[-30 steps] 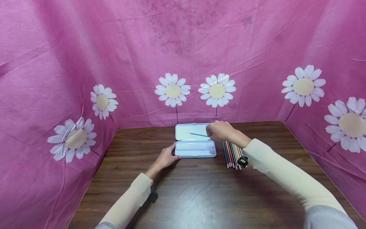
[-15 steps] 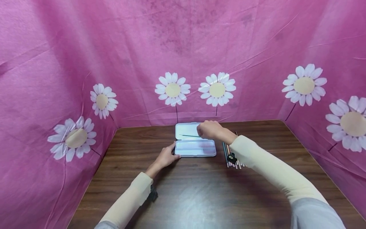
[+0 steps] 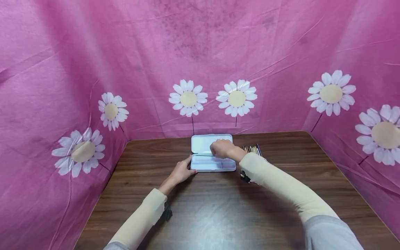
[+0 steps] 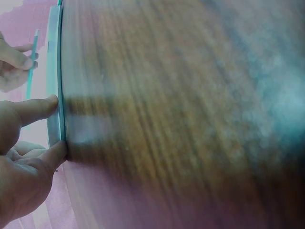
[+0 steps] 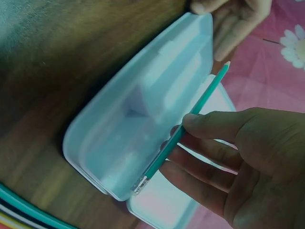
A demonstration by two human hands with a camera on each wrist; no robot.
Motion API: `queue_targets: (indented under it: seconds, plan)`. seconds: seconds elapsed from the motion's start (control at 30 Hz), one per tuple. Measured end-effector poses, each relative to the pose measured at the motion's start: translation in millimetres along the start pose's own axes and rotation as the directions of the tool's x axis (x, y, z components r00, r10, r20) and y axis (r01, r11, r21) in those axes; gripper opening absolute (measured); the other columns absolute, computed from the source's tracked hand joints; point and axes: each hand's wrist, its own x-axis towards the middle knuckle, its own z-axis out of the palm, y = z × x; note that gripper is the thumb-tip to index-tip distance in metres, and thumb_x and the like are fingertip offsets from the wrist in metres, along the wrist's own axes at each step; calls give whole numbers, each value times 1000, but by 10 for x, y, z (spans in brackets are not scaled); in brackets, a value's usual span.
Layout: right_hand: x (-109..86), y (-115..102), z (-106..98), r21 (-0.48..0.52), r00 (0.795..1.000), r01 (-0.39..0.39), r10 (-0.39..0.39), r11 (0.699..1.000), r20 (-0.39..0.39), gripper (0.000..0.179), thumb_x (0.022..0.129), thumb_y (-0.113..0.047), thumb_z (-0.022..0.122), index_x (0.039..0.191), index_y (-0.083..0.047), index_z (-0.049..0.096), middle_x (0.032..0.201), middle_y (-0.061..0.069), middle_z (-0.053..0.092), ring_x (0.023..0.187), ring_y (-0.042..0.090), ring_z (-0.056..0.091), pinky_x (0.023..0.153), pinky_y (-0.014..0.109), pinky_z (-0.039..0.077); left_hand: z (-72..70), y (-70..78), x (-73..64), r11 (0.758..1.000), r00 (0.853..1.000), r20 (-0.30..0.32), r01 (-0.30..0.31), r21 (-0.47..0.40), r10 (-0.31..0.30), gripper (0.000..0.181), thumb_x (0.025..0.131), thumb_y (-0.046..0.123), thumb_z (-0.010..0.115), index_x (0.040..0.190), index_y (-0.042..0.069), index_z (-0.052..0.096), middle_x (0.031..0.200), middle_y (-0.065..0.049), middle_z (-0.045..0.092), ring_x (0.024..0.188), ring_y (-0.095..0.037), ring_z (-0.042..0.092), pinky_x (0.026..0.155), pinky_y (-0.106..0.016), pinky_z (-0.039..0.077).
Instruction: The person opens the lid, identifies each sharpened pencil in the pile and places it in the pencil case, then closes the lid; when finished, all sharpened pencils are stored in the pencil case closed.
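A white pencil case [image 3: 207, 167] lies open on the wooden table, its lid [image 3: 200, 141] folded flat to the back. The tray has a long rear compartment and a divided front one. My left hand [image 3: 181, 172] holds the case by its left end, thumb at the front corner. Over the rear compartment, my right hand [image 3: 222, 148] pinches a green pencil [image 5: 205, 98] between thumb and fingers. In the right wrist view the pencil's sharpened tip points toward my left hand, and its eraser end hangs over the hinge side.
A row of several coloured pencils [image 3: 251, 149] lies right of the case, partly hidden under my right forearm. A pink cloth [image 3: 150, 104] with daisies stands behind the table [image 3: 150, 149] and along both sides.
My right hand has moved left and toward me, bringing the green pencil from over the lid to the rear compartment. My left hand stays at the case's left end.
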Motion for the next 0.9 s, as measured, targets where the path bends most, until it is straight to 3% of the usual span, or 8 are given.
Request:
queue_targets:
  seconds: [0.3,0.9]
  plan:
    - [40,-29,245,-27,1000,-3,3,1000,6,18,91,-2,71,80,-16,70,83,3,69,78,20,61,70,41,57,8,-8,-3,1000,1000,5,-5,-8,5,80,96,16,80,160,-8,39,161,-28,46,148,-39,50,125,-50,41]
    - [21,-19,308,16,998,-48,47,999,40,13,99,-7,70,89,-13,77,86,3,71,77,19,59,74,41,58,-3,16,-20,1000,1000,-1,2,-20,-2,80,96,15,80,160,-8,38,161,-28,46,149,-38,50,125,-49,40]
